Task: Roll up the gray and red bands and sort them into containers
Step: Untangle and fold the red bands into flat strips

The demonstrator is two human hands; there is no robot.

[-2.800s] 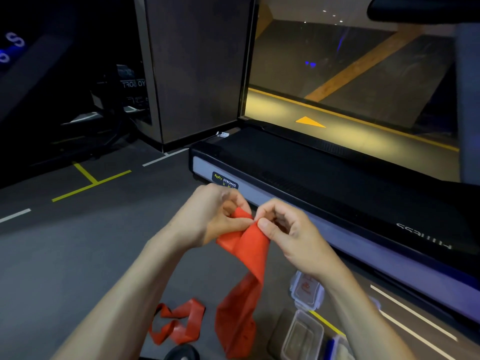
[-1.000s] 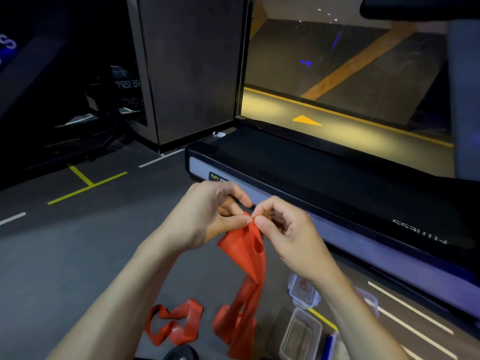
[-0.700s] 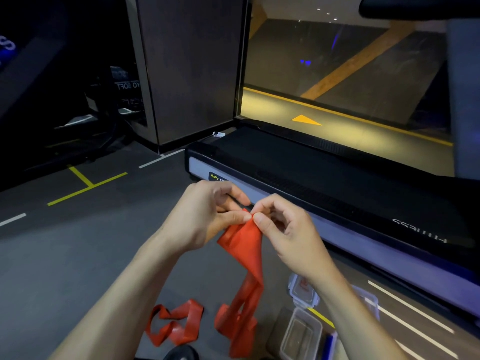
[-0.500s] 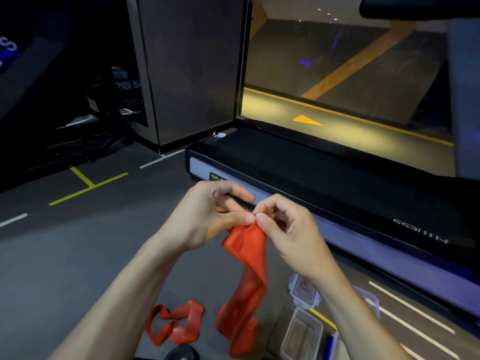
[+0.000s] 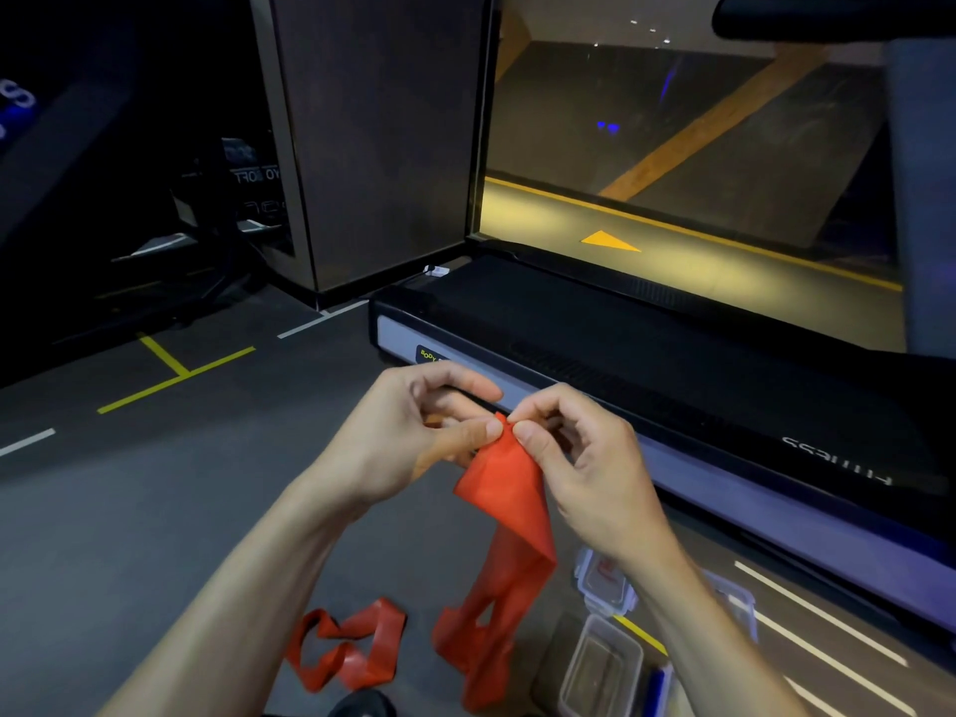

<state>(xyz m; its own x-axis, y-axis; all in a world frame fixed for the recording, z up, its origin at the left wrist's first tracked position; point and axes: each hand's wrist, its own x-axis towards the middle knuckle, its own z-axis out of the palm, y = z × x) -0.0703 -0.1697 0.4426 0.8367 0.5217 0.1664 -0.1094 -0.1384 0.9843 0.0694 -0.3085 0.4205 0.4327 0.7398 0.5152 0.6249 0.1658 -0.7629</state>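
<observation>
I have the top corner of the long, thin red rubber band (image 5: 504, 489) pinched between my left hand (image 5: 414, 437) and my right hand (image 5: 579, 468), thumbs and forefingers nipped on it side by side, with the rest hanging toward the floor, its tail crumpled there. To start the roll well, I judge I should first square up that top edge, since the sheet hangs twisted and folded on a slant, then turn a tight first fold over and keep both grips close so the slack rubber does not skew. It looks limp, smooth and slightly translucent. Left of the hanging band, a second red band loop (image 5: 346, 644) lies on the floor. Right of it sit a clear plastic container (image 5: 600, 664) and a clip-lock lid (image 5: 605, 587).
</observation>
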